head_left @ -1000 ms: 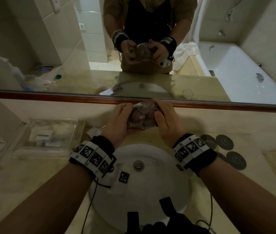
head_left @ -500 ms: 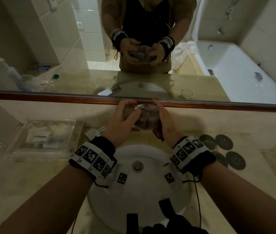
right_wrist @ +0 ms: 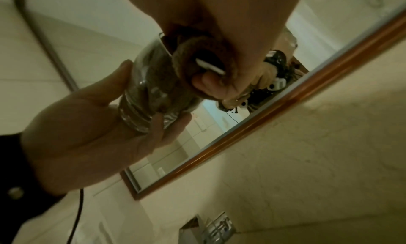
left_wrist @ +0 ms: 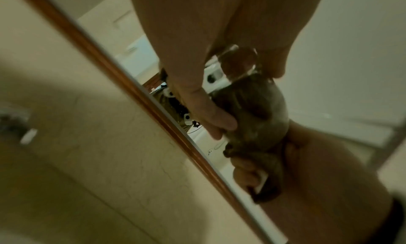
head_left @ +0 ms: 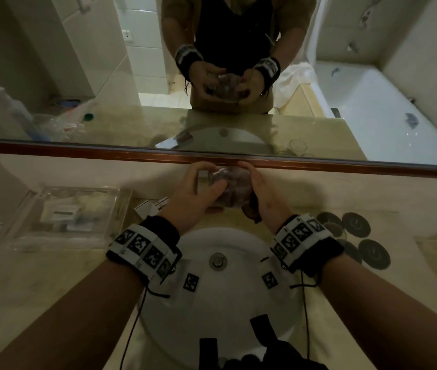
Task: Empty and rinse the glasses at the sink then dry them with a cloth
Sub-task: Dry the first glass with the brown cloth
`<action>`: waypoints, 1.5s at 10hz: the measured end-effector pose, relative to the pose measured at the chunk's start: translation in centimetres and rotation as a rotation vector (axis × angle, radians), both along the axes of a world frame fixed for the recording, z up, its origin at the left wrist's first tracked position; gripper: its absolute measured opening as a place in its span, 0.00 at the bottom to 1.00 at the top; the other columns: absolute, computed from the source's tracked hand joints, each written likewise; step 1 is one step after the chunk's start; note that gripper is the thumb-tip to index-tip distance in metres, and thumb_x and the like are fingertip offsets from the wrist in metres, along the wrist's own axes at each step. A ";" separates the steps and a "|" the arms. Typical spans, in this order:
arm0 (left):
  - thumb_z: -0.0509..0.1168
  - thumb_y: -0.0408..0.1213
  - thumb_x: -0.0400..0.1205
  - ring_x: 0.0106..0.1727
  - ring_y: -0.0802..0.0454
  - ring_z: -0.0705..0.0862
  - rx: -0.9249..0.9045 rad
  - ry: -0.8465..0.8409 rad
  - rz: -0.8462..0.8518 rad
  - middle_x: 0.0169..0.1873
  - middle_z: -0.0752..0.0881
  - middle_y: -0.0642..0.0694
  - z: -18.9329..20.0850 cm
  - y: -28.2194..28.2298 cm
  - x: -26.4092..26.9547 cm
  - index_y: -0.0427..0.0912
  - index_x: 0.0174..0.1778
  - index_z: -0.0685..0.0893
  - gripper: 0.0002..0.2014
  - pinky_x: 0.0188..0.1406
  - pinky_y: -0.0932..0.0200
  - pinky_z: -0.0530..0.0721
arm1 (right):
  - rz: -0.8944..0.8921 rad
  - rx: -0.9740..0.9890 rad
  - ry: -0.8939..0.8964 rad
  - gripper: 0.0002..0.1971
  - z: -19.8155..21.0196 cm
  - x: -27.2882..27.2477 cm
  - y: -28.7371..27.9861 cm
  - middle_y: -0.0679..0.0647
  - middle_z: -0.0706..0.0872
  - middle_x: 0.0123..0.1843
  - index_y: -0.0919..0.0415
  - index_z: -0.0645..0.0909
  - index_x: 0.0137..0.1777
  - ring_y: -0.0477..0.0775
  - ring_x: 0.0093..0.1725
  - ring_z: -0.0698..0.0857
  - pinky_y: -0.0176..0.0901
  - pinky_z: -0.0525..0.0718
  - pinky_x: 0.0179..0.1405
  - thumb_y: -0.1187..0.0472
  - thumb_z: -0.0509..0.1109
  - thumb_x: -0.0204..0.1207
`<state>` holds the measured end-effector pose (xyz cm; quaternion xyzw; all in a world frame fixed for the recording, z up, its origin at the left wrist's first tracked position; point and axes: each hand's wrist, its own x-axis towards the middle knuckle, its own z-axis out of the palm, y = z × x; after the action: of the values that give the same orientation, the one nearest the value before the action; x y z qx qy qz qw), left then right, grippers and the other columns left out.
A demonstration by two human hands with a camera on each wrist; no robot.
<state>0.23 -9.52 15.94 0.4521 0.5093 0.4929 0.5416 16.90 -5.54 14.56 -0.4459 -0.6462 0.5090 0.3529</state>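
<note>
Right wrist view: glass [right_wrist: 151, 91] gripped at base by left hand [right_wrist: 92, 126], thumb on one side, fingers curled beneath; brown cloth [right_wrist: 197, 56] stuffed into mouth, clenched by right hand [right_wrist: 230, 48] with white tag seen. Left wrist view: cloth [left_wrist: 252, 112] seen filling glass interior. Head view: glass [head_left: 228, 186] held between both hands, tipped sideways, above sink [head_left: 220, 303], below mirror frame [head_left: 319, 164]; second glass [head_left: 298, 145] seen only as reflection. Dark coasters [head_left: 356, 224] seen on counter [head_left: 38, 289] at right, clear tray [head_left: 121, 209] at left.
</note>
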 end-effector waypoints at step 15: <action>0.65 0.47 0.82 0.59 0.45 0.84 0.237 0.215 -0.031 0.66 0.75 0.40 2.5 -5.4 0.5 0.52 0.70 0.68 0.22 0.42 0.56 0.91 | -0.081 0.077 -0.141 0.45 2.3 0.0 -4.2 0.71 0.77 0.70 0.64 0.72 0.75 0.62 0.53 0.82 0.61 0.78 0.61 0.31 0.51 0.67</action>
<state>0.75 -14.92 18.45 0.5706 0.4957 0.4899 0.4343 16.95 -9.69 16.91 -0.4926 -0.6699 0.4363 0.3438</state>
